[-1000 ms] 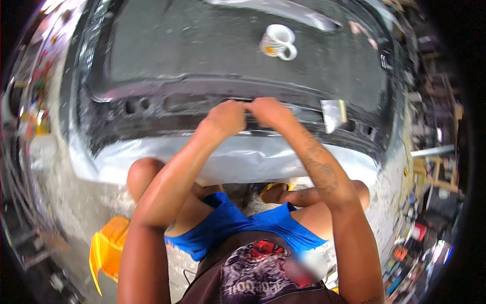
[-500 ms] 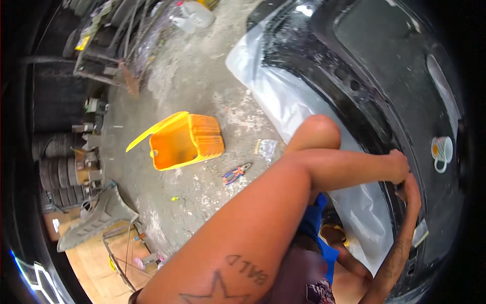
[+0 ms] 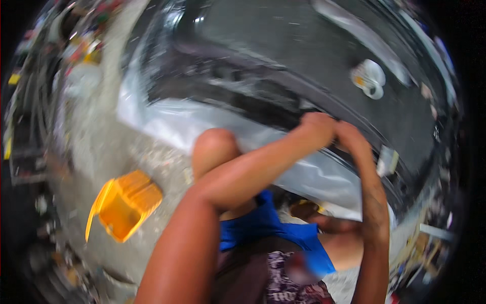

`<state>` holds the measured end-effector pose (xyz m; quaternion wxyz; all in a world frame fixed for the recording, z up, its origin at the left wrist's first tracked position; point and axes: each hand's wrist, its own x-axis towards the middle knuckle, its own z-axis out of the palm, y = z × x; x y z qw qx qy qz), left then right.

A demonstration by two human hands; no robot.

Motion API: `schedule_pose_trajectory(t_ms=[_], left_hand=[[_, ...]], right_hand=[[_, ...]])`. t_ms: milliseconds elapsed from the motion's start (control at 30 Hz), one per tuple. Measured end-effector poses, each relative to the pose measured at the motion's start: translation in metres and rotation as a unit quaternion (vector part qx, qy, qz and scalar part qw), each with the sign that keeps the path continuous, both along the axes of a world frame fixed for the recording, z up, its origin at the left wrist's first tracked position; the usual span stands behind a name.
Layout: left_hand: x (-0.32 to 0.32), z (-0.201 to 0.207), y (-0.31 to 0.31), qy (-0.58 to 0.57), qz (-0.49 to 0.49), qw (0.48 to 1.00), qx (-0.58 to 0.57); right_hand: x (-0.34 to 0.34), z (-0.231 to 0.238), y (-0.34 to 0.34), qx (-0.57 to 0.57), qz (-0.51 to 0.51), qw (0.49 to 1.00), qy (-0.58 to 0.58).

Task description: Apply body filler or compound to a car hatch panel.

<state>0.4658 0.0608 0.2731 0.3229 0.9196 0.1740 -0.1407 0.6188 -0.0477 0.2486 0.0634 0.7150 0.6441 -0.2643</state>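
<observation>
My left hand (image 3: 318, 126) and my right hand (image 3: 350, 136) are close together on the near edge of a black car body panel (image 3: 283, 38). Both hands reach down behind that edge, so their fingers are mostly hidden and smeared by motion. What they hold, if anything, does not show. A sheet of clear plastic (image 3: 197, 119) lies under the panel's near side, beside my bent knee. On the panel's dark surface, beyond my right hand, rests a white mug (image 3: 373, 78). Nearer my right wrist lies a small pale card or packet (image 3: 387, 161).
An orange-yellow plastic container (image 3: 124, 205) with its lid folded back lies on the concrete floor (image 3: 93, 137) at the left. A whitish jug (image 3: 85, 78) and a blurred heap of frames and parts stand at the far left. More clutter fills the lower right rim.
My view has swung to the right, so the panel, mug and container appear farther left. Both hands remain together at the panel's edge. The pliers on the floor no longer show.
</observation>
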Motion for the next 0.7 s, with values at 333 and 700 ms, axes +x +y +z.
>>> schedule_pose_trajectory(t_ms=[333, 700], left_hand=[[0.014, 0.003, 0.001, 0.007, -0.010, 1.000, 0.001], [0.020, 0.007, 0.001, 0.021, -0.028, 0.999, -0.002]], right_hand=[[-0.015, 0.027, 0.001, -0.027, -0.046, 0.996, -0.077], [-0.014, 0.025, -0.001, -0.057, -0.053, 0.993, -0.088]])
